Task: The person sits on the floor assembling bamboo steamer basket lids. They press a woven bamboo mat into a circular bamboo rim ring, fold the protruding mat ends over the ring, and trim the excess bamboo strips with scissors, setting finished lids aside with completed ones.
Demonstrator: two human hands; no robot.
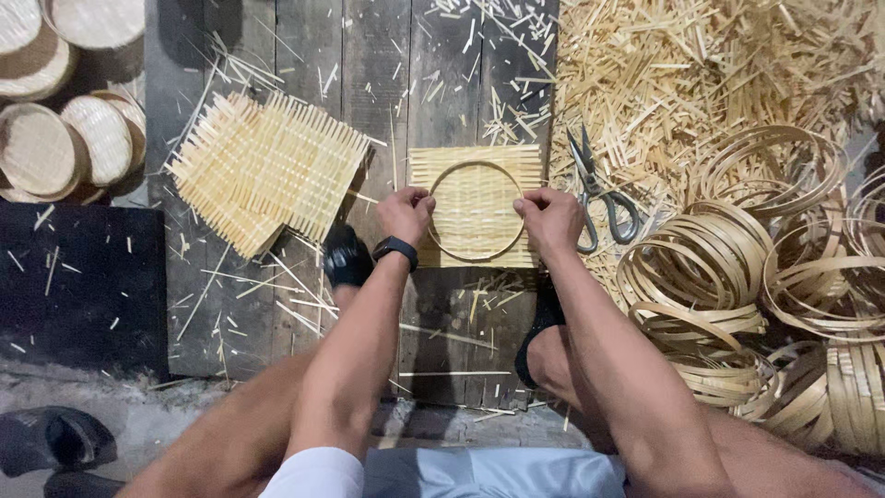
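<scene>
Head view: left hand [404, 214] and right hand [549, 219], fingers curled, pinch bamboo ring [476, 210] onto woven mat [476, 205] lying between them; uneven pressure risks ring skidding off-centre.

Head view. My left hand [404, 214] and right hand [550, 221] cover the ring's [476, 166] two sides where they grip it; I cannot see the fingertips beneath. The finished baskets [55, 148] are cut off at the left and top edges, the bamboo hoops [728, 267] at the right. Both my feet lie partly hidden behind my forearms.
</scene>
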